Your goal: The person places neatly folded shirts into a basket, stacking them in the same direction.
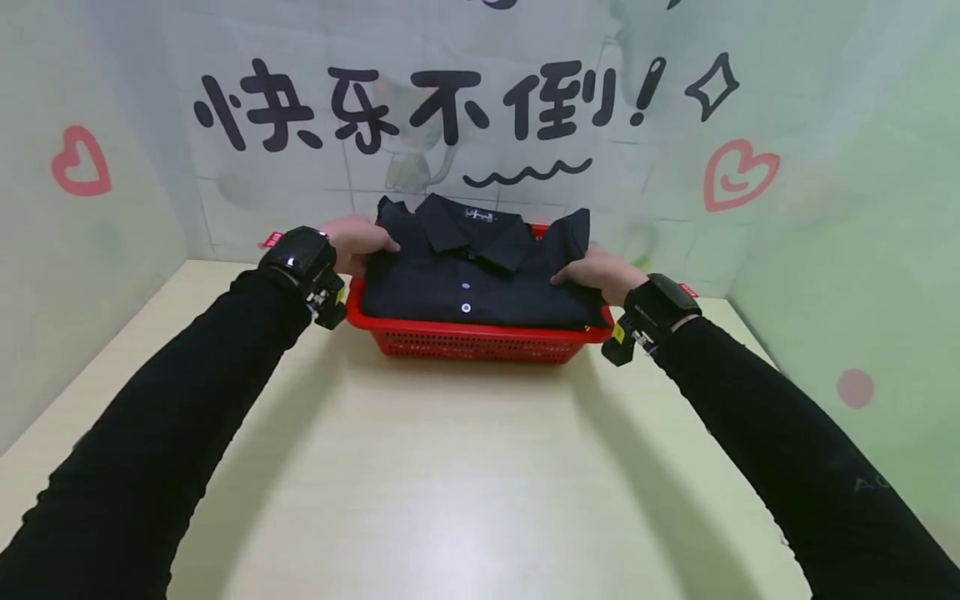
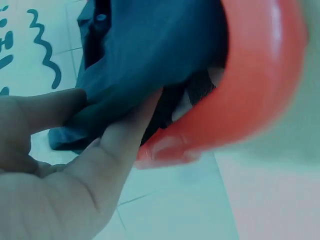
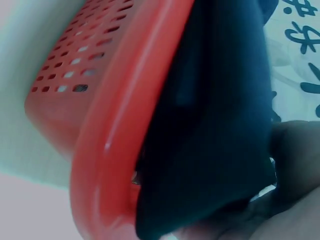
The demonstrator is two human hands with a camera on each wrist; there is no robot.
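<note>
A dark folded collared shirt (image 1: 480, 279) with light buttons lies over a red plastic basket (image 1: 480, 340) at the back of the table. At the shirt's left side my left hand (image 1: 358, 242) pinches its edge; in the left wrist view the cloth (image 2: 150, 45) passes between thumb and fingers, beside the basket's rim (image 2: 260, 75). My right hand (image 1: 596, 271) grips the opposite side, thumb on top. The right wrist view shows the dark cloth (image 3: 215, 125) close against the rim (image 3: 130, 105), with the fingertips mostly hidden under it.
The pale table (image 1: 450, 467) stretches from the basket towards me. Behind the basket hangs a white sheet (image 1: 270, 192) with large black writing. Printed side panels (image 1: 847, 275) border the table at left and right. Inside the basket, other contents are mostly hidden by the shirt.
</note>
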